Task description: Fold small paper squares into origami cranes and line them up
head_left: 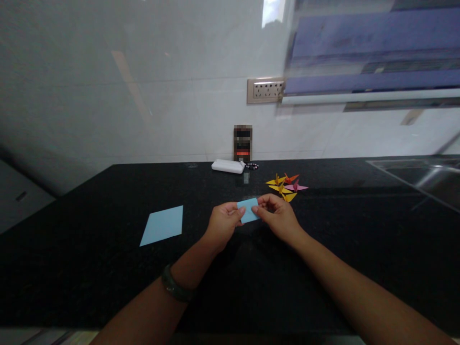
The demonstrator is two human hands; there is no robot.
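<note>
Both hands pinch one folded light-blue paper just above the black counter: the left hand clamps its left end between thumb and fingers, the right hand its right end. A flat blue sheet lies well to the left. Small folded paper cranes sit just behind the right hand, a white case by the wall, and a steel sink at far right.

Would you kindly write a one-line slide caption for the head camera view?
Both hands, left hand and right hand, pinch a folded blue paper above a black countertop, beside paper cranes.
</note>
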